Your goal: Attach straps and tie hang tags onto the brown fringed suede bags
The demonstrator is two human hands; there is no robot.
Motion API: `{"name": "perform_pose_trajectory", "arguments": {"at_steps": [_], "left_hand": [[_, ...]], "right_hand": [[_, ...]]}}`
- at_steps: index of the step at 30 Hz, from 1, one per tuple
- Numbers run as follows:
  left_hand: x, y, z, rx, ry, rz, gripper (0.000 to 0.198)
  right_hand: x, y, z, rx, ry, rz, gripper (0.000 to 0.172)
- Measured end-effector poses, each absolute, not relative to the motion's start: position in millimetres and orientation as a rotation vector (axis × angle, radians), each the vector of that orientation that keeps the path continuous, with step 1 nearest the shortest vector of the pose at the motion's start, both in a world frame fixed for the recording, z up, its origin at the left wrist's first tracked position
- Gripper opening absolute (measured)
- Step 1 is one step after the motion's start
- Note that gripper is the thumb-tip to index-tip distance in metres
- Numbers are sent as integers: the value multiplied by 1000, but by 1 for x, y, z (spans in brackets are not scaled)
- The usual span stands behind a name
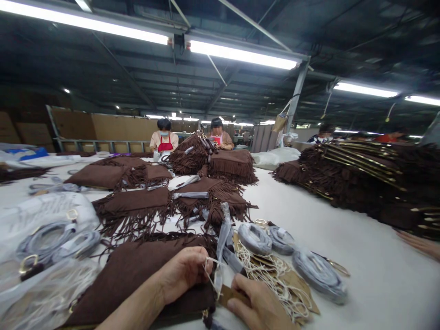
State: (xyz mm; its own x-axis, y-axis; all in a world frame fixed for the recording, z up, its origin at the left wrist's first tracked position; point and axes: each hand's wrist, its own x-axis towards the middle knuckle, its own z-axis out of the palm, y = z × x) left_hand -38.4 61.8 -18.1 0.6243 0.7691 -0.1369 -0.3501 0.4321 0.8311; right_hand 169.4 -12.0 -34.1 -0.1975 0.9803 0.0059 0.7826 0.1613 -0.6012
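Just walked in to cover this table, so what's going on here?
A person stands at a white table with a brown fringed bag lying before them. Their left hand pinches a pale string loop above the bag's edge, while the right hand holds a cardboard tag just below it. A heap of strung tags and wrapped grey straps lies to the right. More fringed bags cover the table, and two other people sit at its far end.
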Motion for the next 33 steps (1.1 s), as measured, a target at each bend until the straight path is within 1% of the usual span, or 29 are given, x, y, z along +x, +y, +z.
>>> {"name": "perform_pose_trajectory", "arguments": {"at_steps": [5,9,14,18,20,23,25,26,28,31,33], "left_hand": [[-40,63,-21,771,499,824,32],[-38,63,-22,752,426,820,29],[-38,60,-21,753,452,828,28],[-37,57,-15,844,521,820,27],[-35,53,-11,946,542,807,23],[-27,44,-4,1165,532,771,12],[-20,37,-2,1305,522,737,8],[-17,34,-1,1369,524,728,7],[-13,28,-2,1512,544,723,6],[-10,23,-4,1839,594,730,8],[-10,21,-4,1986,613,752,12]], "right_hand": [[176,-5,-38,-1506,-1838,659,9],[173,-4,-41,-1416,-1712,722,15],[165,-6,-45,-1352,-1609,805,25],[162,-7,-49,-1317,-1583,721,29],[162,-6,-48,-1272,-1671,584,28],[163,-4,-43,-1136,-1845,310,24],[163,-3,-41,-1085,-1880,214,23],[162,-3,-41,-1083,-1879,220,23],[162,-3,-43,-1110,-1834,340,20],[159,-4,-49,-1124,-1709,554,8],[157,-4,-49,-1092,-1697,561,11]]}}
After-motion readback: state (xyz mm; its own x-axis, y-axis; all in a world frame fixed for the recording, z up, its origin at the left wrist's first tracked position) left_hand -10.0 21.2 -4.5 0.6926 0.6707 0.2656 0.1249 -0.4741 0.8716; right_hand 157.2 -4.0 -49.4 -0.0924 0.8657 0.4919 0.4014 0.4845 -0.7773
